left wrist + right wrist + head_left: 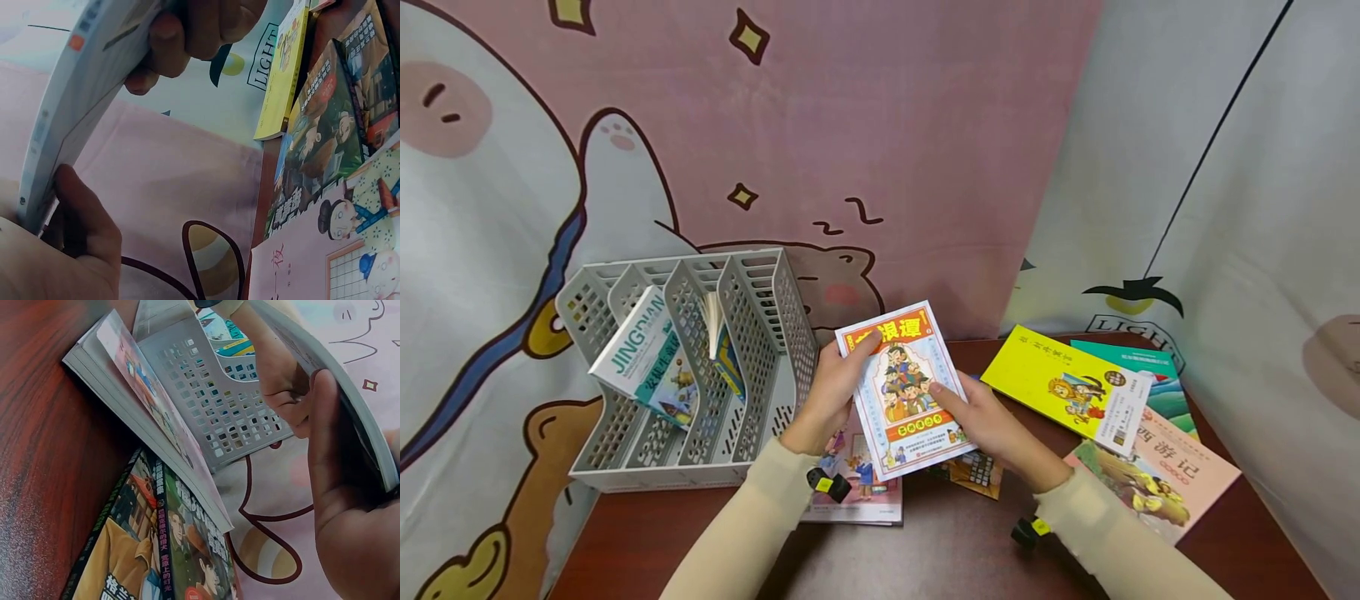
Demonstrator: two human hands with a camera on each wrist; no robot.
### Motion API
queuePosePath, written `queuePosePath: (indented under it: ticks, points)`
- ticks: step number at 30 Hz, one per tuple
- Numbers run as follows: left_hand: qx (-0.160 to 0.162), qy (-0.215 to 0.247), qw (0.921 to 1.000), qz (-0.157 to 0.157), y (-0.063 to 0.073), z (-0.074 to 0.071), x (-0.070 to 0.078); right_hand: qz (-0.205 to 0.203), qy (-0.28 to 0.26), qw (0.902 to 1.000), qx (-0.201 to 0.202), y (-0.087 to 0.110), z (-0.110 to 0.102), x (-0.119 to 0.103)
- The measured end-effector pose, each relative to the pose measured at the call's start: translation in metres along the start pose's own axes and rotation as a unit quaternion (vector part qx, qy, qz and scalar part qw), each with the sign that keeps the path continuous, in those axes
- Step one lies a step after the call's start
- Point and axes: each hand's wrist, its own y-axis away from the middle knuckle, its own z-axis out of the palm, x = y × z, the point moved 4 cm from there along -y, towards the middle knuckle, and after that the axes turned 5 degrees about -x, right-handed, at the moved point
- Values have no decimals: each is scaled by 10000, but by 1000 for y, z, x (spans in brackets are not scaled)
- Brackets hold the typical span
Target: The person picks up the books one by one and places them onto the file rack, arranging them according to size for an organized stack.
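Both hands hold one white-bordered book (910, 392) with an orange title band and a cartoon group on its cover, tilted up over the table. My left hand (835, 379) grips its upper left side, thumb on the cover. On the lower right side, my right hand (988, 417) pinches it, thumb over the front and fingers behind. In the left wrist view the book's spine (47, 137) shows between the two hands. Below the held book lies a pink picture book (865, 492), partly covered by it, and dark comic-style books (200, 544) lie beside that.
A grey slotted file rack (700, 475) stands at the left, with a white-and-teal book (651, 358) and a blue-yellow book (728, 362) in separate compartments. At the right, a yellow book (1052, 379) overlaps a green book (1150, 362) and a pink-orange book (1180, 467). A printed curtain hangs behind.
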Motion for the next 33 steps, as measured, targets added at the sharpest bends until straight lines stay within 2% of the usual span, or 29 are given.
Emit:
queuePosePath:
  ticks: [9, 16, 23, 30, 33]
  points:
    - [319, -174, 9987, 346, 4, -2, 5, 126, -6, 9999, 34, -4, 3, 3]
    - [528, -390, 9959, 621, 10, -3, 11, -22, 116, 9999, -35, -6, 6, 2]
    - [776, -865, 9870, 1106, 15, -5, 20, 49, 150, 9998, 133, -9, 6, 6]
    - [844, -674, 9859, 1279, 20, -5, 26, -17, 141, 9998, 163, -12, 7, 6]
    - [881, -751, 9827, 1445, 22, -7, 30, -43, 184, 9997, 151, -12, 8, 6]
